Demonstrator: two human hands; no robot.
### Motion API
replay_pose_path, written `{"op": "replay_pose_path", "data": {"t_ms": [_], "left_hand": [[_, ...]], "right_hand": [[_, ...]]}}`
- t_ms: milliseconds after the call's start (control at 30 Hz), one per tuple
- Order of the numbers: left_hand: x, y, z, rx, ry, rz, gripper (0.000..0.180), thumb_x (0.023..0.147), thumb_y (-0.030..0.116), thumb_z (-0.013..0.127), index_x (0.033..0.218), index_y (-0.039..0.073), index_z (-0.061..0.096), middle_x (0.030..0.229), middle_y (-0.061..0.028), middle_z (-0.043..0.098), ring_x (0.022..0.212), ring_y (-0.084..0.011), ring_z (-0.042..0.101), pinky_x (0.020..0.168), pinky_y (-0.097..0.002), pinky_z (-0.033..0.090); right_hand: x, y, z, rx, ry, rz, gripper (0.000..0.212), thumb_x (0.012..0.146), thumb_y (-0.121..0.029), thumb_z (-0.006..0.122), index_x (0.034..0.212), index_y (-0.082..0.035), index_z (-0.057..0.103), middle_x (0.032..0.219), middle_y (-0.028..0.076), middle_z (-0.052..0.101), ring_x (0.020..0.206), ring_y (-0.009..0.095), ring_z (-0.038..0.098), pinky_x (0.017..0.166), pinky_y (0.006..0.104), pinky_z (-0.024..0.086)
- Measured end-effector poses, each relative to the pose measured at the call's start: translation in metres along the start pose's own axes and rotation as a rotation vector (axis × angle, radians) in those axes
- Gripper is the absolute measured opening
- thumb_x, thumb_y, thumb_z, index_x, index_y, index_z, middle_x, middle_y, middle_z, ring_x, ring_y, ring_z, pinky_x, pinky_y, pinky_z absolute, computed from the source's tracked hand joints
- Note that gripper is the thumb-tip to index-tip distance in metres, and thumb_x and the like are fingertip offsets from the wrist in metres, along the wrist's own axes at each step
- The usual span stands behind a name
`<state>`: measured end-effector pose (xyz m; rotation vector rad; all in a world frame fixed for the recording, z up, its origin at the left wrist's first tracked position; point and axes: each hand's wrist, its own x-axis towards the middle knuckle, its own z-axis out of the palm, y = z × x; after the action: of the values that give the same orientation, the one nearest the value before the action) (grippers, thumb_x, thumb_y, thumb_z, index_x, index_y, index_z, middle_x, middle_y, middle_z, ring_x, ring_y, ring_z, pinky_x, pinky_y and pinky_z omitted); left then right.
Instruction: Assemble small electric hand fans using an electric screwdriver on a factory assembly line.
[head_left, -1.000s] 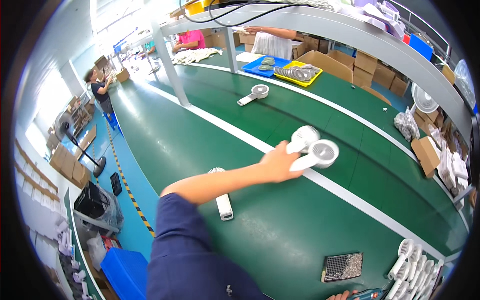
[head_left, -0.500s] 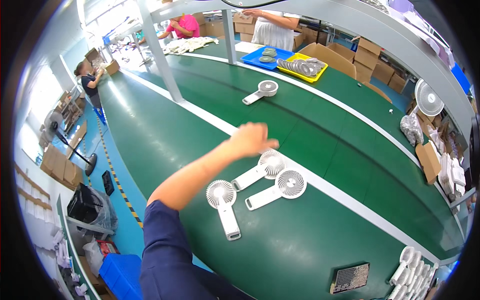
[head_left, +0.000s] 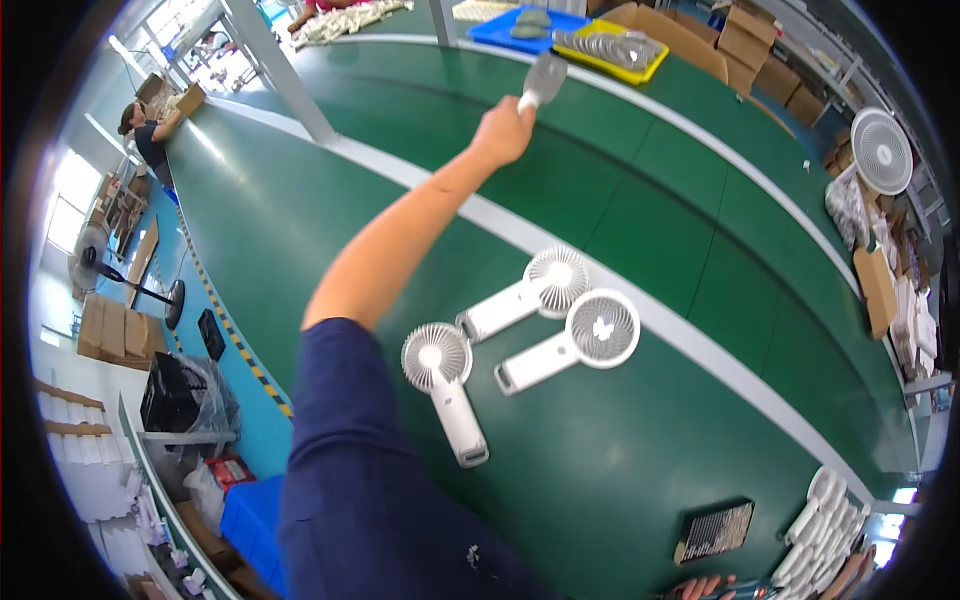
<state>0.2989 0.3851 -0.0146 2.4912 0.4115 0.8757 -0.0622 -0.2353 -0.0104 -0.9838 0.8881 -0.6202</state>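
Observation:
My left hand (head_left: pixel 503 132) reaches far across the green table, closed round the handle of a white handheld fan (head_left: pixel 545 78) with a grey round head. At the lower edge my right hand (head_left: pixel 705 587) shows only its fingers, wrapped round a dark teal tool (head_left: pixel 752 590) that is mostly cut off. Between my arms lie three more white handheld fans: one with its handle toward me (head_left: pixel 437 358), one by the white strip (head_left: pixel 557 282), and one beside it with a shiny centre (head_left: pixel 603 328).
A black tray of small pieces (head_left: pixel 714 530) lies near right, beside a cluster of white fans (head_left: pixel 822 530). Blue (head_left: pixel 490 36) and yellow (head_left: pixel 655 68) trays with grey round parts stand at the far side. A metal post (head_left: pixel 275 70) rises far left. Another person (head_left: pixel 152 135) works beyond.
My left hand has moved farther across the table and taken hold of the fan lying there. My right fingers and the teal tool have come into view. The view has shifted downward.

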Motion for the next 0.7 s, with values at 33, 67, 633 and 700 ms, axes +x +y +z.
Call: {"op": "replay_pose_path", "data": {"t_ms": [33, 67, 633, 700], "left_hand": [[-0.018, 0.015, -0.040, -0.510, -0.223, -0.241, 0.040, 0.095, 0.038, 0.054, 0.098, -0.002, 0.055, 0.074, -0.0107, 0.062, 0.063, -0.0194, 0.061, 0.058, -0.0340, 0.049], [-0.050, 0.048, -0.079, -0.737, -0.285, -0.256, 0.039, 0.097, 0.040, 0.052, 0.096, 0.002, 0.056, 0.073, -0.0048, 0.060, 0.058, -0.0080, 0.052, 0.054, -0.0250, 0.044], [-0.438, 0.080, -0.249, -0.022, -0.125, -0.604, 0.037, 0.097, 0.022, 0.051, 0.121, 0.001, 0.034, 0.083, -0.0145, 0.068, 0.070, -0.0309, 0.067, 0.064, -0.0418, 0.050], [-0.459, 0.092, -0.267, -0.238, -0.175, -0.594, 0.034, 0.095, 0.020, 0.056, 0.121, 0.001, 0.045, 0.097, -0.0142, 0.068, 0.081, -0.0235, 0.068, 0.068, -0.0359, 0.053]], "right_hand": [[0.007, 0.003, -0.012, 0.104, -0.162, 0.042, 0.037, 0.098, -0.042, 0.046, 0.101, -0.006, 0.058, 0.062, 0.000, 0.044, 0.042, 0.009, 0.029, 0.037, 0.0241, 0.026], [0.014, 0.005, -0.016, 0.220, -0.318, 0.073, 0.038, 0.098, -0.041, 0.045, 0.099, -0.005, 0.058, 0.061, 0.000, 0.042, 0.041, 0.010, 0.028, 0.035, 0.0242, 0.024], [0.030, 0.013, -0.038, 0.412, -0.611, 0.299, 0.031, 0.098, -0.038, 0.046, 0.100, -0.008, 0.055, 0.063, 0.004, 0.047, 0.041, 0.011, 0.035, 0.035, 0.0222, 0.030], [0.026, 0.013, -0.034, 0.411, -0.582, 0.292, 0.030, 0.098, -0.037, 0.045, 0.098, -0.008, 0.054, 0.062, 0.004, 0.047, 0.040, 0.011, 0.036, 0.035, 0.0223, 0.030]]}}
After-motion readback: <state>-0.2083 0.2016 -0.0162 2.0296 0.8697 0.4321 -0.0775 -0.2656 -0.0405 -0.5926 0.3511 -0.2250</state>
